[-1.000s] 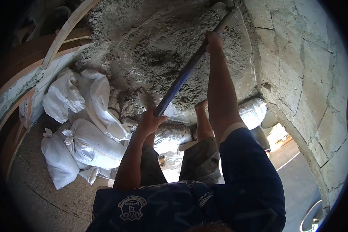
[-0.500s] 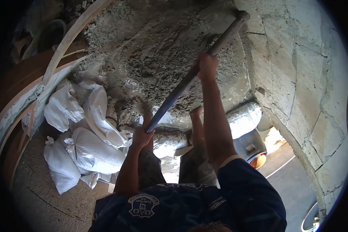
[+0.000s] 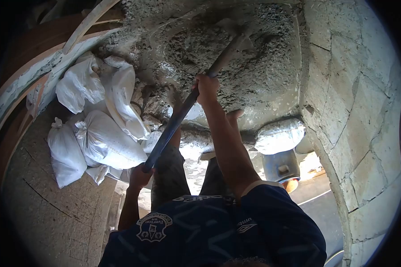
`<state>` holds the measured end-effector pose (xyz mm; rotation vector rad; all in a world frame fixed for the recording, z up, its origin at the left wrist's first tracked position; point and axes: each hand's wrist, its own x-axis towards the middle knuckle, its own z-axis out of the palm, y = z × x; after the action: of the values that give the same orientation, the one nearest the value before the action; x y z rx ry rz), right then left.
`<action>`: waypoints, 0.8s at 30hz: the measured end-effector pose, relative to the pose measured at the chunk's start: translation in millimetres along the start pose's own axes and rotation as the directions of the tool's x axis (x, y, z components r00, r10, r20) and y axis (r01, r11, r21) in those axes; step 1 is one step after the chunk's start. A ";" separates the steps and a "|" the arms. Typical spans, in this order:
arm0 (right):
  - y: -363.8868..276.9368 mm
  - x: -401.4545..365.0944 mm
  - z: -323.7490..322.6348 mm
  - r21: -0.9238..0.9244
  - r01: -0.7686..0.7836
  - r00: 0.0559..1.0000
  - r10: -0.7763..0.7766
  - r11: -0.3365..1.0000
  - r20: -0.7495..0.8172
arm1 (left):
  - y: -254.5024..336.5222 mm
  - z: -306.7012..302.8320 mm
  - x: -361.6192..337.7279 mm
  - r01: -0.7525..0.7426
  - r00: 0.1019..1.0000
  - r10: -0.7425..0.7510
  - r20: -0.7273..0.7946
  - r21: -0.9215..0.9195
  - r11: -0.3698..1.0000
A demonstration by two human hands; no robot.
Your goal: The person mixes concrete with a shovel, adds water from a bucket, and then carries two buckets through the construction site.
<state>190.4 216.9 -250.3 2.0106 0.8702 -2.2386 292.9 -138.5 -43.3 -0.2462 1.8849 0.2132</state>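
A long-handled hoe (image 3: 171, 126) with a dark blue shaft runs diagonally from my body into wet grey mortar (image 3: 196, 44). My left hand (image 3: 141, 175) is wrapped round the shaft's near end, beside my left thigh. Farther up, my right hand (image 3: 207, 89) grips the shaft around its middle. The hoe's far end reaches the churned mortar, where the head is blurred and partly hidden. Both of my bare feet stand at the near edge of the mortar, the left one coated in grey.
Several white sacks (image 3: 109, 140) lie piled on the left, near a curved wooden edge (image 3: 87, 26). A cracked block wall (image 3: 343, 98) rises on the right. Another white sack (image 3: 280, 135) and a blue-grey plastic container (image 3: 281, 167) sit close to my right leg.
Both hands have drawn the hoe back toward my body and leftward. Its far end has moved from beside the right wall into the middle of the mortar. The camera view has shifted slightly.
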 end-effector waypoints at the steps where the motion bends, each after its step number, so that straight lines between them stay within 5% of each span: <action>1: 23.7 -20.4 -3.3 0.000 -0.056 0.998 0.056 0.998 -0.002 | -21.7 -2.9 -10.9 0.001 0.999 0.002 -0.046 0.047 0.999; 7: 77.8 -147.1 45.7 0.098 -0.017 0.998 0.011 0.995 0.063 | -151.0 -49.8 -67.7 0.022 0.965 -0.009 -0.260 0.047 0.999; 13: 126.5 -7.1 107.9 0.171 -0.357 0.924 0.320 0.918 0.210 | -107.3 -137.1 15.3 0.084 0.922 0.055 -0.383 0.337 0.938; 18: 82.4 9.2 92.8 0.346 -0.142 0.990 0.131 0.928 0.056 | -71.4 -162.6 81.3 -0.010 0.941 0.138 -0.309 0.382 0.924; 21: 34.4 52.4 50.3 0.261 0.023 1.000 -0.023 0.965 -0.005 | -46.3 -96.4 151.0 -0.208 0.908 0.316 -0.276 0.358 0.910; 22: 2.4 56.6 34.2 0.176 0.032 0.998 -0.022 0.984 -0.058 | -12.9 -74.5 159.2 -0.189 0.948 0.238 -0.211 0.232 0.954; 24: -59.1 67.9 0.1 0.078 0.184 0.974 -0.171 0.980 -0.150 | 28.6 -12.6 191.0 -0.275 0.919 0.322 -0.229 0.216 0.937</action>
<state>156.9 290.6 -289.7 2.2414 1.0162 -2.2861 213.8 -126.7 -219.5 0.1492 2.1871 0.2242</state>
